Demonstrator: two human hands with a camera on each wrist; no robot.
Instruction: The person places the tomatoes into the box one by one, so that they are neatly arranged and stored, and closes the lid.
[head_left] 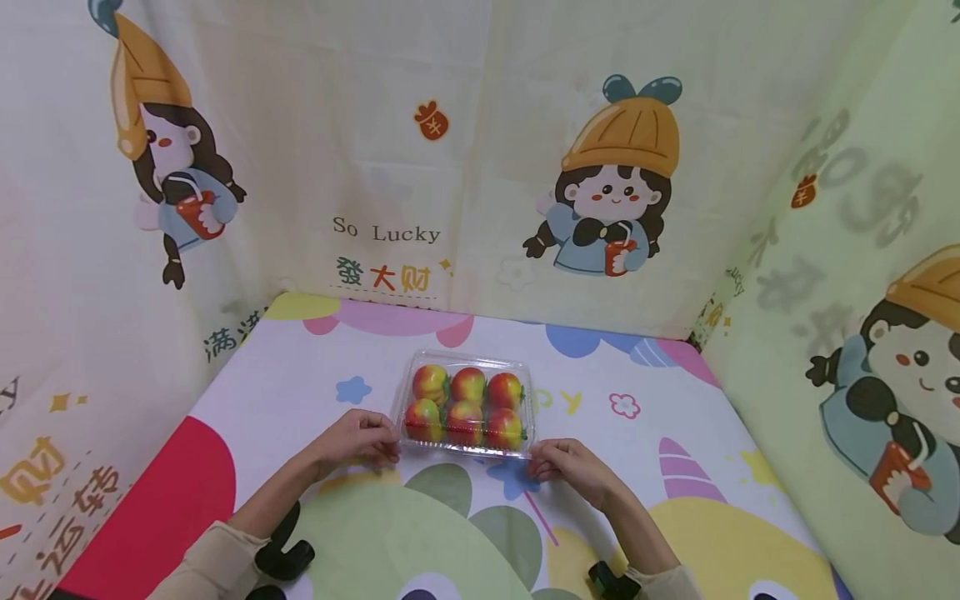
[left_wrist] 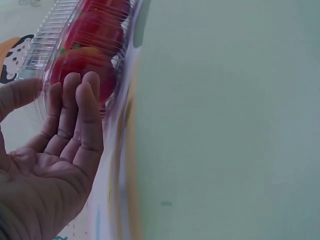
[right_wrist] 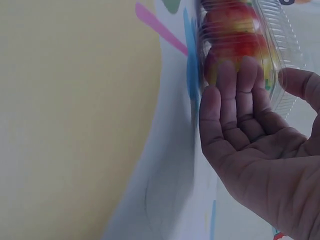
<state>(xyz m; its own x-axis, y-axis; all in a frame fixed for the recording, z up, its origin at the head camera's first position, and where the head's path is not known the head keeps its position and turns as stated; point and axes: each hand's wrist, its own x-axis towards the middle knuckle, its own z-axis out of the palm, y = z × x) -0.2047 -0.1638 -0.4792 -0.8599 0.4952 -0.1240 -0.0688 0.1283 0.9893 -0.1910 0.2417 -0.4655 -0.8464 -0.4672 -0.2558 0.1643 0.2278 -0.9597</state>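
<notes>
A clear plastic clamshell box (head_left: pixel 465 451) lies on the patterned table, its lid looking closed. Inside are several red-and-yellow fruits (head_left: pixel 468 385) with bits of green leaf, in two rows. At the box's near left corner, my left hand (head_left: pixel 365 437) holds the edge. The left wrist view shows its thumb at the rim and bent fingers (left_wrist: pixel 87 117) against the side. My right hand (head_left: pixel 566 461) holds the near right corner in much the same way. In the right wrist view its thumb meets the rim and its fingers (right_wrist: pixel 227 95) lie along the wall.
A printed cloth (head_left: pixel 480 192) with cartoon figures hangs behind the table and along both sides. The tabletop (head_left: pixel 300 367) carries bright printed shapes, including a red patch (head_left: pixel 187 492) at left. Black straps (head_left: pixel 285 558) sit on both wrists below beige sleeves.
</notes>
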